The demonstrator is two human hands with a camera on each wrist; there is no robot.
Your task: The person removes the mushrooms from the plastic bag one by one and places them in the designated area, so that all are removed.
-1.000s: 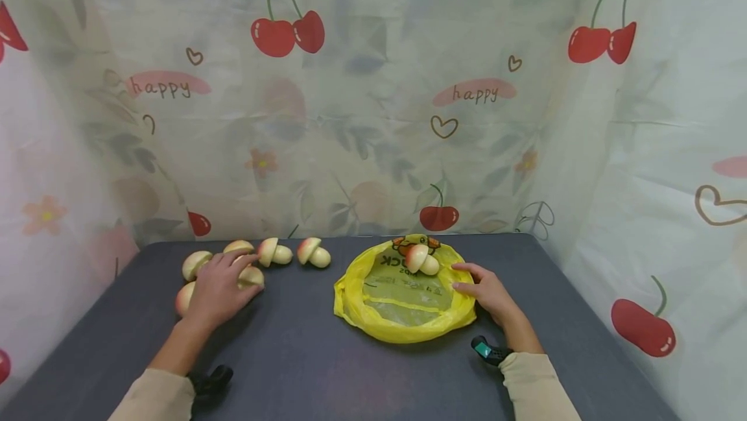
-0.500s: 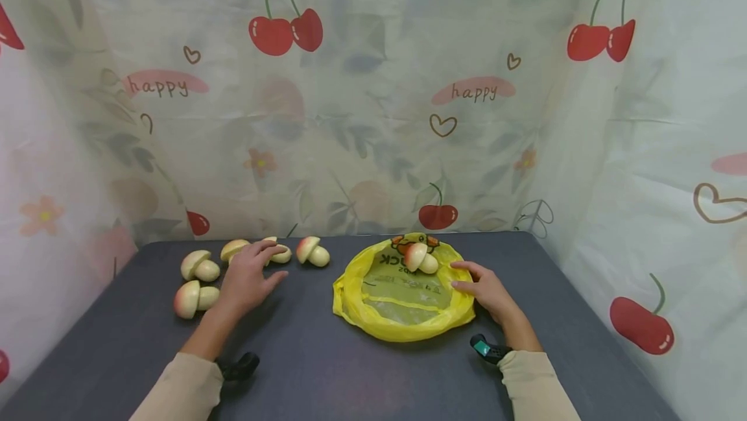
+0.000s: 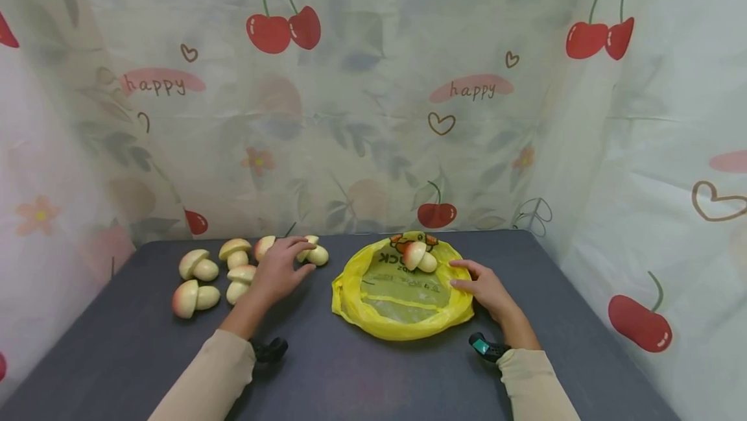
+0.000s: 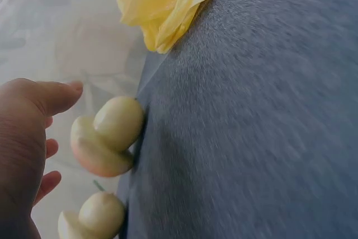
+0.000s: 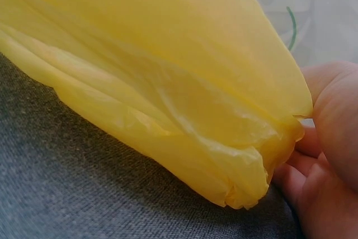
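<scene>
My left hand (image 3: 280, 273) reaches over the table with its fingers loosely spread, holding nothing. Its fingertips overlap a toy mushroom (image 3: 318, 255) with a reddish-cream cap and pale stem; the left wrist view shows that mushroom (image 4: 118, 124) beside the thumb, with a gap between them. On the right, a yellow plastic bag (image 3: 391, 331) lies with its mouth spread wide and rolled. One mushroom (image 3: 428, 263) rests inside, near the printed duck. My right hand (image 3: 490, 291) holds the bag's right rim, and the right wrist view shows the yellow film (image 5: 279, 132) between thumb and fingers.
Several more mushrooms (image 3: 188, 299) lie at the left rear of the dark grey table (image 3: 373, 382), one partly behind my left hand. A cherry-print curtain (image 3: 362, 148) hangs directly behind the table and along both sides.
My left hand has moved right along the mushrooms, from the left cluster to the rightmost one outside the bag, lifting none. My right hand stays at the bag's rim.
</scene>
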